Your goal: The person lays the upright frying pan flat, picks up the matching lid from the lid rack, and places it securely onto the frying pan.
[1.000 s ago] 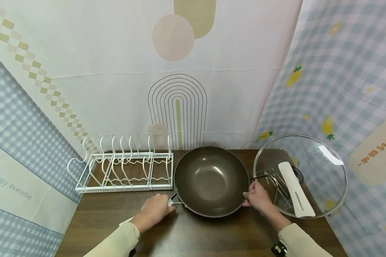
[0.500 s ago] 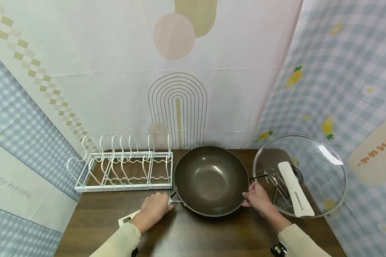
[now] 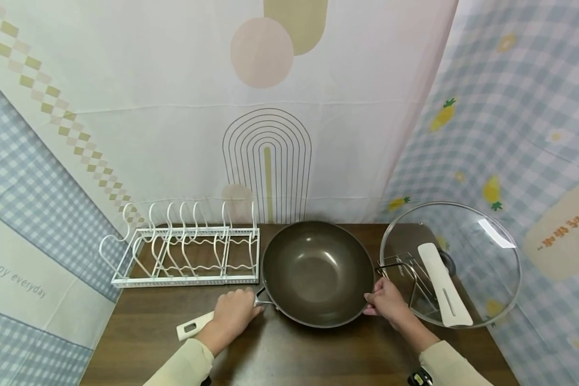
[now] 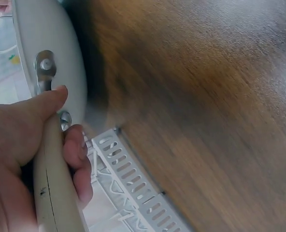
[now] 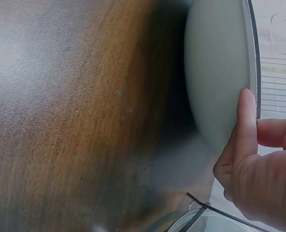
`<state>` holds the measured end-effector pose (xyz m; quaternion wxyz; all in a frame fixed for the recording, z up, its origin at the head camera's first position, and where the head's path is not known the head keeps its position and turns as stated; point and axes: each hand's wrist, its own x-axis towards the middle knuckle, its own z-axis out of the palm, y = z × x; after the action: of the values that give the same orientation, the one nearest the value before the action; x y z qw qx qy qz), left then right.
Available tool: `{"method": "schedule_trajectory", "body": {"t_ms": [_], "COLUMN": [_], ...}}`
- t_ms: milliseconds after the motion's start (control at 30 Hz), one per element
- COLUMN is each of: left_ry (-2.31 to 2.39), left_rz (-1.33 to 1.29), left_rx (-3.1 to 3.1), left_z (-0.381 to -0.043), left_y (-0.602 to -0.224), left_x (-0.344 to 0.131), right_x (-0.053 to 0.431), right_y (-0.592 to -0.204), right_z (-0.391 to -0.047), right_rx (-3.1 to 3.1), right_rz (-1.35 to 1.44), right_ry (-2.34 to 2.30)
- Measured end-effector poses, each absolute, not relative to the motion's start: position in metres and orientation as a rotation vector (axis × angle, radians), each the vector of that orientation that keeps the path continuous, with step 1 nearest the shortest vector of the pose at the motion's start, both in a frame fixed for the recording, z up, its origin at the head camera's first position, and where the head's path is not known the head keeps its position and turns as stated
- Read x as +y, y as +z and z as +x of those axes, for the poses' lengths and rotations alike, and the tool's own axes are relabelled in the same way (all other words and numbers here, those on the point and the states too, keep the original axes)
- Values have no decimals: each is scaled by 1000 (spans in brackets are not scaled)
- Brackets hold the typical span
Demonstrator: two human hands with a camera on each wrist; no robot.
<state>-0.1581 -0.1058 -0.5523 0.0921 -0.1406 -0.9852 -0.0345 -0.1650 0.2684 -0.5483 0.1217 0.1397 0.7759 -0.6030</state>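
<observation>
A deep wok (image 3: 318, 273) with a dark inside and a pale outer wall (image 5: 215, 67) sits at the middle of the wooden table. My left hand (image 3: 234, 311) grips its cream handle (image 4: 53, 179) close to the metal joint (image 4: 45, 67), the thumb lying along the top and the fingers curled round. On the opposite side, my right hand (image 3: 386, 299) pinches the wok's rim, with fingers against the outer wall and the thumb over the edge. The handle's slotted end sticks out behind the left hand.
A white wire rack (image 3: 188, 257) stands left of the wok, close to its rim. To the right, a large glass lid (image 3: 492, 268) with a white handle (image 3: 445, 284) leans in a wire stand (image 3: 412, 279). Patterned cloths (image 3: 366, 80) hang behind and at both sides.
My left hand has shifted slightly up along the handle toward the wok, so more of the handle's end shows behind it. The right hand keeps its hold on the rim.
</observation>
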Motion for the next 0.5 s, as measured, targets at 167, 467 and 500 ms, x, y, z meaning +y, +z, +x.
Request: {"method": "schedule_trajectory", "body": {"t_ms": [167, 467, 500], "left_ry": [-85, -152, -160], "left_rz": [-393, -430, -437], "left_rx": [-2916, -2968, -2977], "left_z": [-158, -164, -165], "left_y": [-551, -551, -551], "left_x": [-106, -109, -109], "right_x": [266, 267, 267], "right_y": [-548, -549, -549], "right_z": [-164, -157, -157], "right_rx": [2236, 2210, 2204], "right_rz": [392, 385, 385], "right_ry": [-1787, -1816, -1824]}}
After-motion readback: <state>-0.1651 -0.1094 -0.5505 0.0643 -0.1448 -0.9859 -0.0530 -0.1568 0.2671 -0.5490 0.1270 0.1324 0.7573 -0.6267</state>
